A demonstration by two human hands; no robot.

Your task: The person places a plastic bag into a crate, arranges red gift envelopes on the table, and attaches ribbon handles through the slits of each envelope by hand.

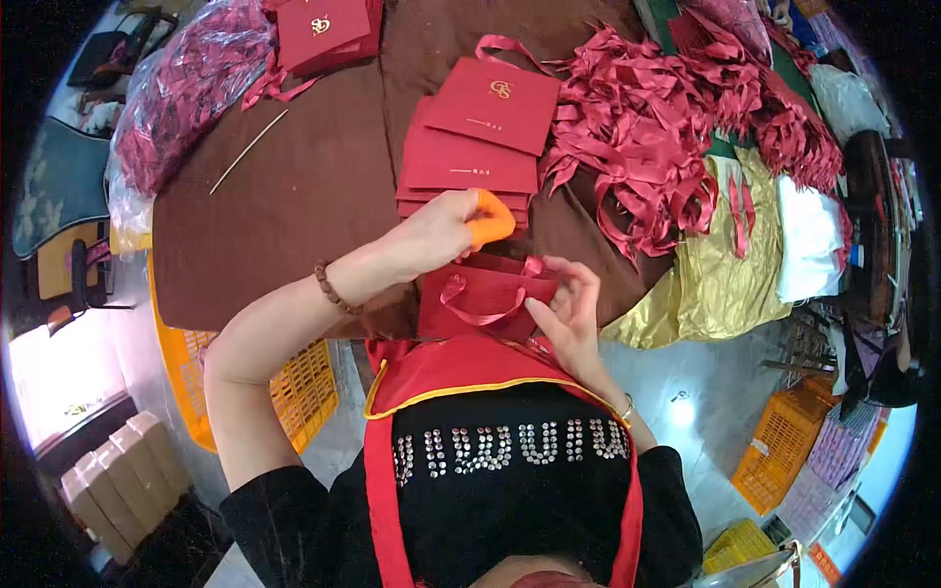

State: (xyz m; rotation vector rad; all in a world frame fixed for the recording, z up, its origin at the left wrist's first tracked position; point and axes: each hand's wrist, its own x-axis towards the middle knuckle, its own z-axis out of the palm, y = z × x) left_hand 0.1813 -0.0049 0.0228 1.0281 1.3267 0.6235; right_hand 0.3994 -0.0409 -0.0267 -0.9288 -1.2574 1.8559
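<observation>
A red paper bag (470,302) with a ribbon handle lies at the table's front edge, close to my body. My left hand (453,230), with orange covers on its fingers, is closed over the bag's top edge; what it pinches is hidden. At the bag's right side my right hand (571,312) has its thumb and fingers around the edge near the ribbon. Just beyond the hands is a stack of red bags (470,162) with gold print. Right of the stack spreads a large heap of red ribbons (637,127).
More red bags (328,29) lie at the back left, beside a plastic sack of red ribbons (196,98). A thin stick (248,151) rests on the brown cloth (294,225). Gold wrapping (725,284) and white packets (810,240) are at the right; orange crates (304,387) stand below.
</observation>
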